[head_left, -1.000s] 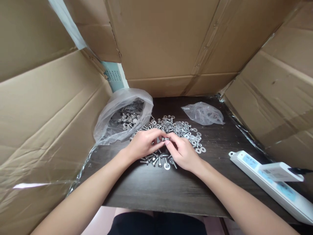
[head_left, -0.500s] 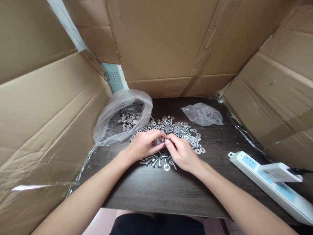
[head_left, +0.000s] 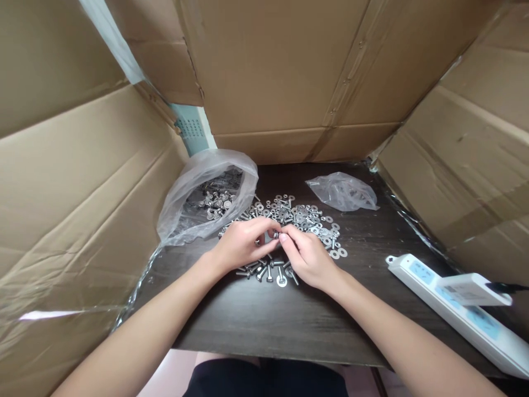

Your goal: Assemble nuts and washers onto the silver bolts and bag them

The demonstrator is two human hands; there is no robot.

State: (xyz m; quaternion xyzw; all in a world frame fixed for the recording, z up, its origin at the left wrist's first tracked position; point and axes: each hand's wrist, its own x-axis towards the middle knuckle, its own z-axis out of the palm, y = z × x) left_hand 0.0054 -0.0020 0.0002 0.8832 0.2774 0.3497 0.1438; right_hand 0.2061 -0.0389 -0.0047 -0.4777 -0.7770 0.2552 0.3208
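Observation:
My left hand (head_left: 247,241) and my right hand (head_left: 309,255) meet fingertip to fingertip above the hardware. Between them they pinch a small bolt (head_left: 276,235), mostly covered by the fingers; whether a nut or washer sits on it I cannot tell. Just beyond the hands spreads a pile of loose washers, nuts and bolts (head_left: 303,216). Nearer to me, below the hands, lie several loose bolts (head_left: 269,272), one with a large washer (head_left: 281,281).
An open clear plastic bag (head_left: 173,220) with bolt-and-washer pieces (head_left: 219,204) stands behind my left hand. A smaller plastic bag (head_left: 345,192) lies at the back right. A white power strip (head_left: 438,309) with a plugged-in adapter is on the right. Cardboard walls (head_left: 281,71) surround the dark table (head_left: 248,325).
Both hands keep the same place and pinch, with only tiny finger movement. The view has shifted very slightly; the loose hardware and bags look unmoved.

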